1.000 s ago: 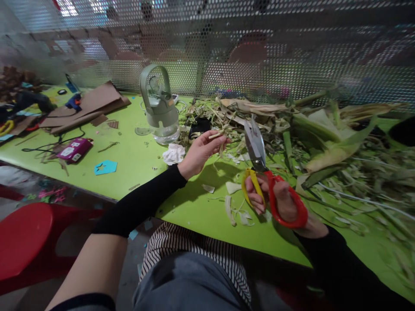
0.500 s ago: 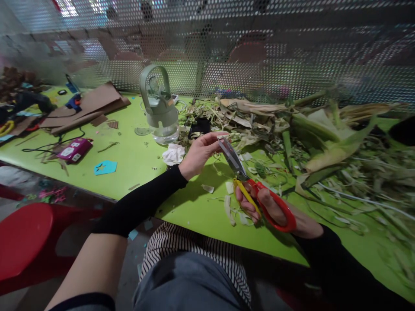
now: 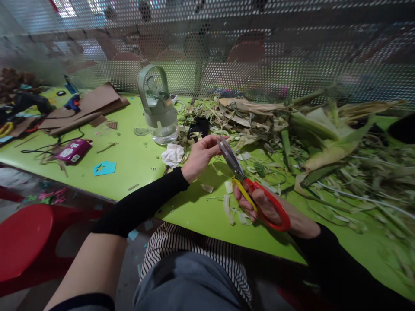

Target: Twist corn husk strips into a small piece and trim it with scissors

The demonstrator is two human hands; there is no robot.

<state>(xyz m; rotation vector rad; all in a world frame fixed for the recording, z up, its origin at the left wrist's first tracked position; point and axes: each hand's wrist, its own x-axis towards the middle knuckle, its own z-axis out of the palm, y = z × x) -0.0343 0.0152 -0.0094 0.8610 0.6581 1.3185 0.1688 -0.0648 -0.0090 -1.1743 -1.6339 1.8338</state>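
Note:
My right hand (image 3: 259,201) grips red-and-yellow scissors (image 3: 236,166), whose blades point up and to the left. The blade tips are slightly apart, beside the fingertips of my left hand (image 3: 201,155). The left thumb and forefinger are pinched together; what they hold, if anything, is too small to make out. Behind the hands lies a heap of dry husks and shreds (image 3: 253,116), with larger green husks (image 3: 327,142) to the right. Small cut pieces (image 3: 228,207) lie on the green table (image 3: 191,211) beneath the scissors.
A water bottle (image 3: 159,114) and crumpled tissue (image 3: 173,154) stand left of my left hand. Farther left are a purple device (image 3: 74,151), a blue paper tag (image 3: 104,168) and brown paper (image 3: 97,101). A perforated metal screen (image 3: 207,56) borders the table; a red stool (image 3: 27,242) is lower left.
The scissors and my right hand have shifted slightly left, and the blades look a little closer together. My left hand stays pinched near the tips.

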